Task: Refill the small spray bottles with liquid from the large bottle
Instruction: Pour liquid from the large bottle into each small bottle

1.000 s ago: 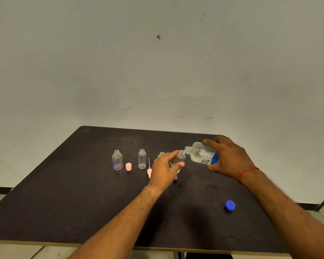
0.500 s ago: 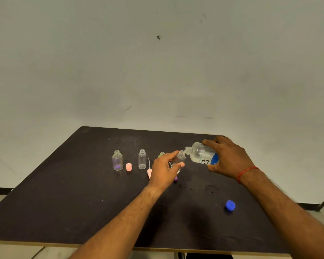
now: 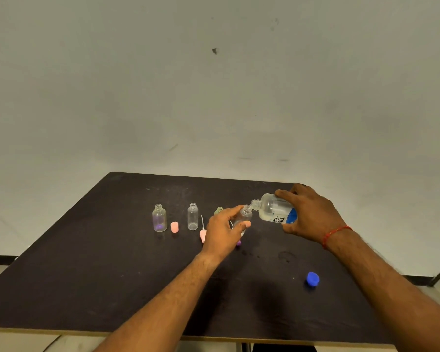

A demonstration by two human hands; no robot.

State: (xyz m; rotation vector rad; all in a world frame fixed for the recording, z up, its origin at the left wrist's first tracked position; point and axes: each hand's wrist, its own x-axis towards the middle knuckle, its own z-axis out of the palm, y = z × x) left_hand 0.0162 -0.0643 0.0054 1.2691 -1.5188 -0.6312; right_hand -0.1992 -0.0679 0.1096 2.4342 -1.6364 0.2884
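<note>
1. Pale grey wall point(image 3: 214, 97) stands behind a dark, scuffed table point(image 3: 99, 275) that fills the lower half of the view.
2. Over the middle of the table, the left hand point(image 3: 222, 231) grips a small clear spray bottle point(image 3: 245, 216), uncapped. Its forefinger point(image 3: 229, 211) curls along the far side and its thumb point(image 3: 244, 225) presses the near side, so the bottle's neck rises clear above the fingers.
3. Just to the right, the right hand point(image 3: 313, 217) holds the large bottle point(image 3: 272, 209) tipped nearly onto its side. Its fingers wrap over the top and its thumb point(image 3: 288, 228) is underneath, around the blue-and-white label end.
4. The large bottle's open mouth points left and meets the small bottle's mouth. Whether liquid is running cannot be told.
5. A red thread band point(image 3: 335, 233) circles the right wrist.
6. Left of the hands stand two more uncapped small bottles, a rounder one point(image 3: 159, 218) with something purple at its base and a slimmer one point(image 3: 193, 216), with a pink cap point(image 3: 174, 227) on the table between them.
7. A pink spray head point(image 3: 202, 234) with its thin tube lies just beside the left hand. A green piece point(image 3: 219, 210) shows beyond the knuckles and a purple piece point(image 3: 238, 242) below the held bottle.
8. A blue cap point(image 3: 312, 278) sits on the table well apart, under the right forearm.
</note>
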